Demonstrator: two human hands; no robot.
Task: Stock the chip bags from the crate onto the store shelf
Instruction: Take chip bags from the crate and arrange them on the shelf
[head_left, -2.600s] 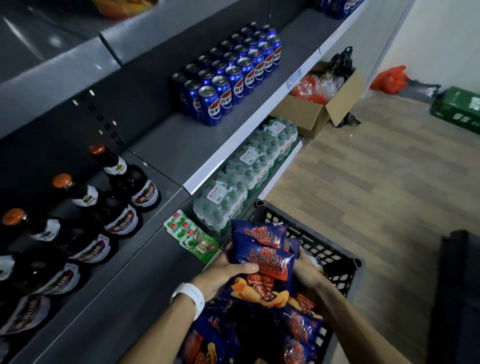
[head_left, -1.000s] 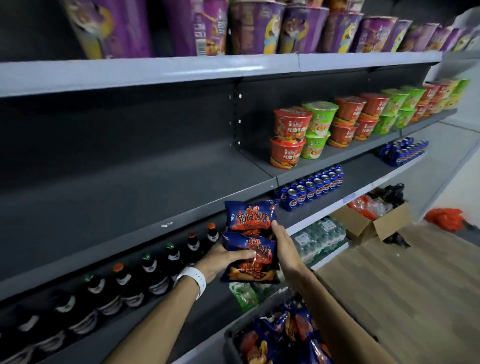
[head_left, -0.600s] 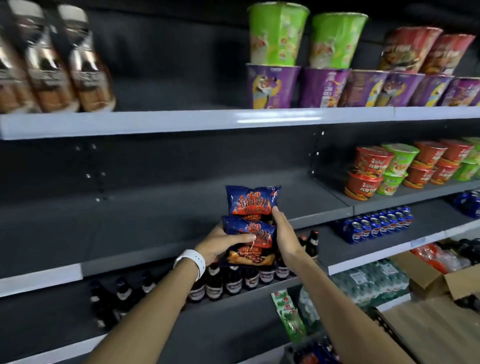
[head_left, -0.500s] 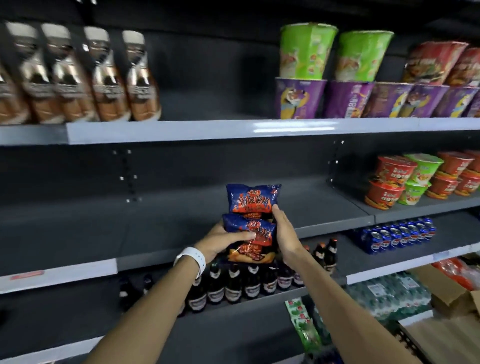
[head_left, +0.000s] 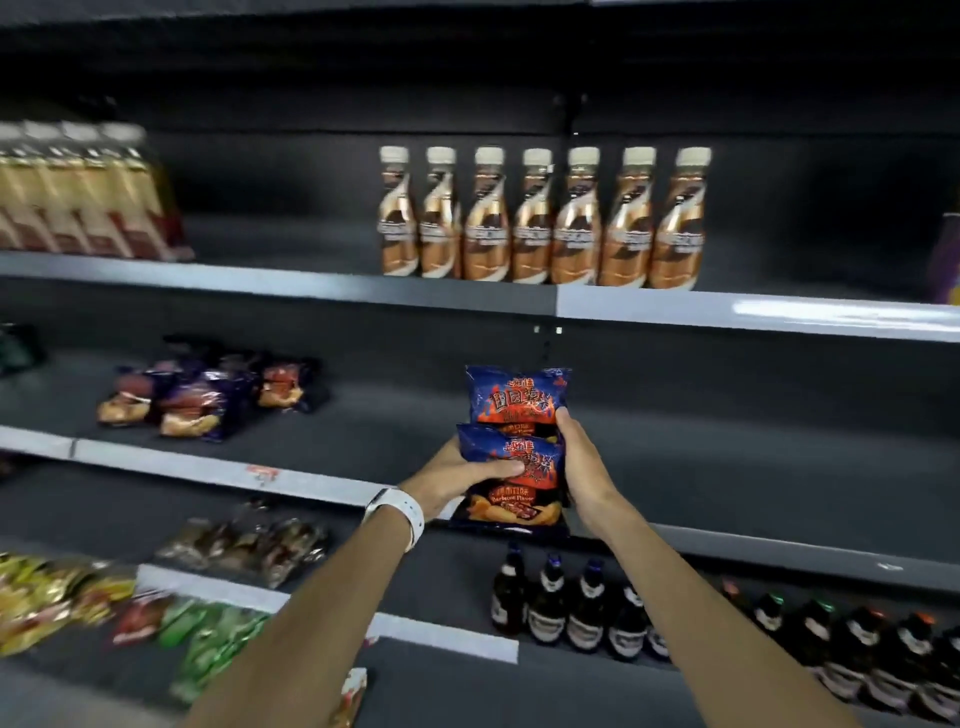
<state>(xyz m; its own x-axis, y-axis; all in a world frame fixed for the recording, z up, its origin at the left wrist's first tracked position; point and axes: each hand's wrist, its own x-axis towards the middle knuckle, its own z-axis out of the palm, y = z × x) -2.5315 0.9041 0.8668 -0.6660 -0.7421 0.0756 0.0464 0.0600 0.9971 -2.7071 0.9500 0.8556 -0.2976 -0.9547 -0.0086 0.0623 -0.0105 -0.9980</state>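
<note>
Two chip bags (head_left: 511, 447) stand upright, tops up, overlapped; left hand (head_left: 457, 475) and right hand (head_left: 584, 467) grip them with curled fingers before the shelf (head_left: 727, 467).

Two blue chip bags (head_left: 511, 447) are held upright in front of the middle shelf (head_left: 727, 543), one above the other. The left hand (head_left: 457, 480) grips the lower bag with the thumb across its front; the right hand (head_left: 584, 467) holds both from the side. More chip bags (head_left: 202, 397) lie on this shelf at the left. Brown bottles (head_left: 540, 223) stand above, dark bottles (head_left: 566, 608) below.
</note>
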